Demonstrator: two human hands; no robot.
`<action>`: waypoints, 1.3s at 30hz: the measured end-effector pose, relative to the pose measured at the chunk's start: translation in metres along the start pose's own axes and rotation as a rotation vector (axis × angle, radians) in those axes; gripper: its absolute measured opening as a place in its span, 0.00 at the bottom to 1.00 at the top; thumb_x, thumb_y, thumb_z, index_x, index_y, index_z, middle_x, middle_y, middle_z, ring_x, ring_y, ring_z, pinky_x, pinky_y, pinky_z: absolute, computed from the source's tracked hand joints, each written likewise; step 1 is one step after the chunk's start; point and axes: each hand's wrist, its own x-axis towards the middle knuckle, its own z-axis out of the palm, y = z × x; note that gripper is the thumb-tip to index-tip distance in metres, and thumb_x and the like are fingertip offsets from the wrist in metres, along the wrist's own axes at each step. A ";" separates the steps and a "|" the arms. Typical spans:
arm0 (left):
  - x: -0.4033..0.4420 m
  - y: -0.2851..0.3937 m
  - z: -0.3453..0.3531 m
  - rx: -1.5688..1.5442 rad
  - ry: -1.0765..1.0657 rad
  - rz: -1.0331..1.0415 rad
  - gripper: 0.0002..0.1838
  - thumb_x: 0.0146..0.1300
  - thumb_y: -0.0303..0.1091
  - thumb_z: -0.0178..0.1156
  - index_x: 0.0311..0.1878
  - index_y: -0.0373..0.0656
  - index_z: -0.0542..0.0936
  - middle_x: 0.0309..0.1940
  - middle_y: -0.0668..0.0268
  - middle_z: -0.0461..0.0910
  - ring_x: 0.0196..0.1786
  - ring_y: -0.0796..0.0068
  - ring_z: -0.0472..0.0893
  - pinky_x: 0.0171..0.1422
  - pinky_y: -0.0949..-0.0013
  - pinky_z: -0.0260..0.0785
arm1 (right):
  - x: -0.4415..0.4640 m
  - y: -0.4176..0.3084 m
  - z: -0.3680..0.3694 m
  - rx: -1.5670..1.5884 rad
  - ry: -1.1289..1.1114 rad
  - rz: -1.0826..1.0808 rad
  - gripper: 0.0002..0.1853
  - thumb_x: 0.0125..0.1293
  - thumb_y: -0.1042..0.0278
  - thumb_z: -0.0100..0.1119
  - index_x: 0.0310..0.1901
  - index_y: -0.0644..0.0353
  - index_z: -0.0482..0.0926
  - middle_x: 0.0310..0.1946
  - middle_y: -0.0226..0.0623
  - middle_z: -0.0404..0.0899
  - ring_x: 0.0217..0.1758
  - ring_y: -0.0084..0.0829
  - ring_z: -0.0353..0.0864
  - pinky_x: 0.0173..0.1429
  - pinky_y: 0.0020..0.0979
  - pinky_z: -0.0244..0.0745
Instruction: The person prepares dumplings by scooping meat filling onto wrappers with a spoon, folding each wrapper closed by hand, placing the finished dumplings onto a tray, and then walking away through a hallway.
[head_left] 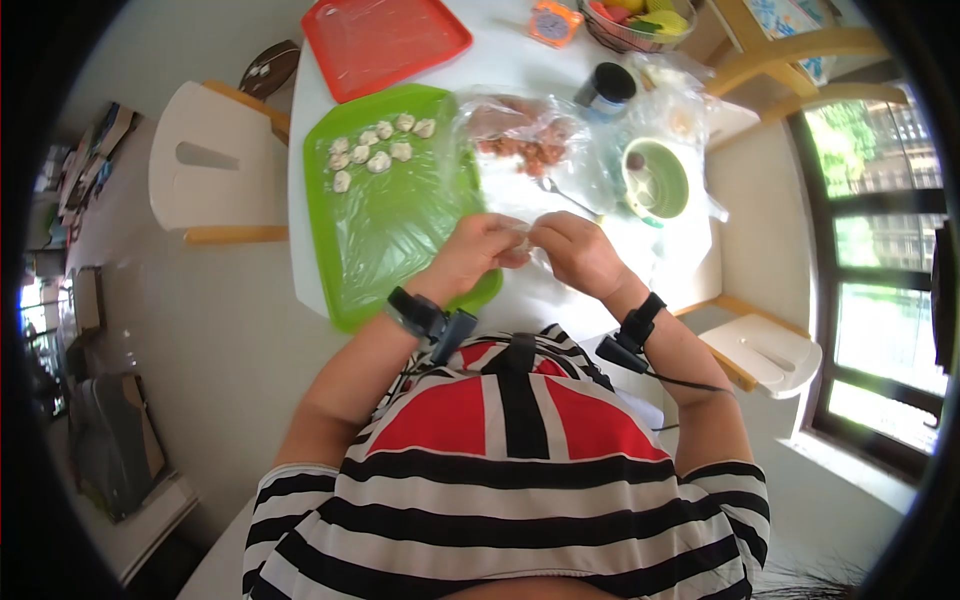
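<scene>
My left hand [478, 250] and my right hand [580, 256] meet over the table in front of my body, fingertips pinched together. Between them is a small pale wonton [524, 236], mostly hidden by the fingers. To the left lies a green tray [400, 255] lined with clear plastic film. Several finished-looking white wontons [378, 162] sit in rows at its far end. Beyond my hands, reddish meat filling [535, 152] shows in a clear plastic bag [505, 118]. A metal spoon [570, 197] lies beside the filling.
A red tray [385, 45] stands at the back left. On the right are a green-rimmed bowl [655, 180], a dark-lidded jar [607, 90] and plastic bags [680, 100]. An orange clock [553, 22] and a fruit basket [640, 35] stand behind. Chairs [215, 160] surround the white table.
</scene>
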 end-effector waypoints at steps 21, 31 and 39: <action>-0.035 0.007 -0.081 0.152 0.369 0.365 0.14 0.66 0.32 0.60 0.52 0.35 0.77 0.38 0.67 0.80 0.39 0.83 0.77 0.43 0.79 0.69 | 0.064 -0.050 0.088 0.441 0.127 0.553 0.05 0.57 0.76 0.64 0.36 0.63 0.81 0.30 0.40 0.82 0.30 0.30 0.82 0.38 0.29 0.77; -0.038 0.009 -0.096 -0.105 0.301 0.243 0.16 0.68 0.35 0.58 0.54 0.36 0.76 0.40 0.68 0.80 0.41 0.82 0.77 0.44 0.80 0.66 | 0.086 -0.044 0.124 0.025 0.126 0.215 0.12 0.48 0.84 0.57 0.36 0.62 0.72 0.32 0.43 0.71 0.36 0.44 0.74 0.38 0.39 0.73; -0.038 0.009 -0.102 -0.182 0.505 0.316 0.17 0.68 0.34 0.58 0.54 0.34 0.76 0.41 0.69 0.79 0.42 0.84 0.75 0.44 0.80 0.66 | 0.112 -0.053 0.169 0.228 0.170 0.509 0.11 0.53 0.85 0.53 0.38 0.64 0.65 0.31 0.49 0.67 0.36 0.54 0.68 0.39 0.45 0.67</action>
